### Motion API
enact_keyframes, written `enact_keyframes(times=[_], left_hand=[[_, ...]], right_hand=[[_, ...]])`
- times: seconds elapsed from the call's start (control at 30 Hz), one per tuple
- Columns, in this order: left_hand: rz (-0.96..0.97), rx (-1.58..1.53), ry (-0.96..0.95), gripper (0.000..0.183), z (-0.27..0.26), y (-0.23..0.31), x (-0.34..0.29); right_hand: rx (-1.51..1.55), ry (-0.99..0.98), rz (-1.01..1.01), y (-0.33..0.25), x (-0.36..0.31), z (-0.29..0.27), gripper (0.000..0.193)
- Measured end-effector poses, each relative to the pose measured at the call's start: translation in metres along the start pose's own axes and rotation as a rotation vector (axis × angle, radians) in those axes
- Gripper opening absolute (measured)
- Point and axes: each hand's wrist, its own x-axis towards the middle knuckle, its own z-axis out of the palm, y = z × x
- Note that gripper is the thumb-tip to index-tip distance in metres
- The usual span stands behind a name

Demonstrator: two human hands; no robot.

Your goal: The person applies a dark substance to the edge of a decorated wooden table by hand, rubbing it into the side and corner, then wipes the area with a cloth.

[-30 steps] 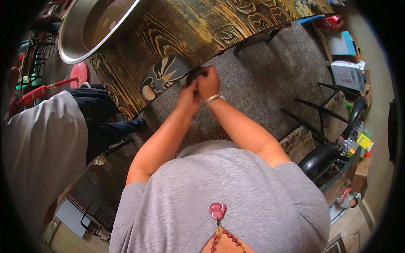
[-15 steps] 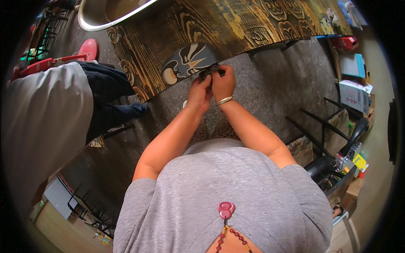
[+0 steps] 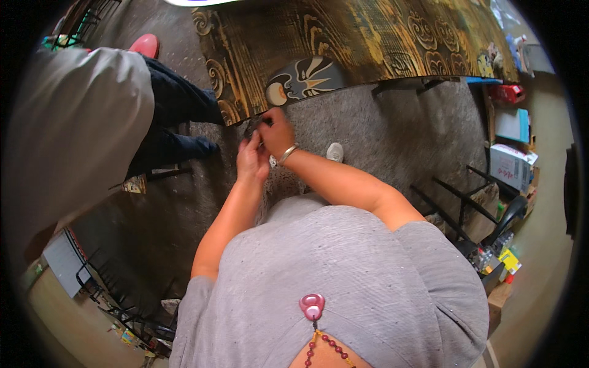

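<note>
My left hand [image 3: 250, 161] and my right hand [image 3: 278, 134] are close together, just off the near left corner of the wooden table [image 3: 356, 37]. Between their fingertips is a small dark thing [image 3: 250, 127], blurred and mostly covered, so its kind does not show. The fingers of both hands are pinched around it. A bracelet [image 3: 288, 153] circles my right wrist. Beyond my hands, a painted mask pattern [image 3: 310, 78] in grey, black and white lies along the table's front edge.
To the left stands a person in a pale top [image 3: 92, 116] and dark trousers, near a red stool [image 3: 145, 45]. Black-legged chairs [image 3: 463, 202] and cartons [image 3: 510, 167] line the right side. A pale rim [image 3: 202, 2] shows at the top edge.
Both hands have moved left and slightly closer to me with the small dark thing, away from the mask pattern. The table has shifted right in view, and a white shoe now shows below it.
</note>
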Motion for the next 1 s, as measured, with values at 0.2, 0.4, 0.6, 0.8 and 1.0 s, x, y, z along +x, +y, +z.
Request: enact_keyframes(times=[0.2,0.4,0.6,0.8,1.0], left_hand=[[-0.124,0.233,-0.106,0.027,0.054,-0.020,0.011],[-0.120,0.214,-0.130,0.022,0.044,-0.008,0.011],[-0.020,0.049,0.036,0.021,-0.011,0.037,-0.014],[-0.048,0.066,-0.097,0.020,0.007,0.018,-0.001],[-0.143,0.091,-0.102,0.021,0.045,-0.013,0.014]], right_hand=[[-0.013,0.248,0.128,0.011,0.015,-0.046,0.026],[0.055,0.301,0.270,0.025,0.024,-0.031,0.024],[-0.089,0.089,0.338,-0.030,-0.004,0.032,0.030],[0.093,0.110,0.268,0.001,0.004,0.010,0.027],[0.163,0.313,0.327,0.014,0.021,-0.034,0.027]])
